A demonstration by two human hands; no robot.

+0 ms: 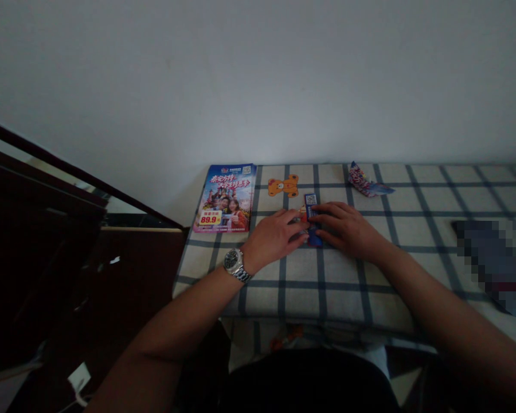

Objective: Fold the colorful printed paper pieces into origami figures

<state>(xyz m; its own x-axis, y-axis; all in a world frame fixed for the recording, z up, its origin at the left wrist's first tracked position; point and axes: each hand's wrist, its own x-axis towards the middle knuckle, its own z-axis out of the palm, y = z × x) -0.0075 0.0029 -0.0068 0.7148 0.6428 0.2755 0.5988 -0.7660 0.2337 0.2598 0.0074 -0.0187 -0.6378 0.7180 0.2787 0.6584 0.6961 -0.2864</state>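
On the left, a pile of bright papers (224, 199) lies on the checked cloth (262, 289). Next comes the left hand (273, 238), with a shiny watch (236, 264) on its wrist. Its fingers are loose, not in a fist, and touch the left side of a small folded blue paper (313, 236). That paper lies flat between both hands. The right hand (348, 229) has its fingers spread over the paper's right side, not gripping. Farther right sits a folded paper shape (367, 182).
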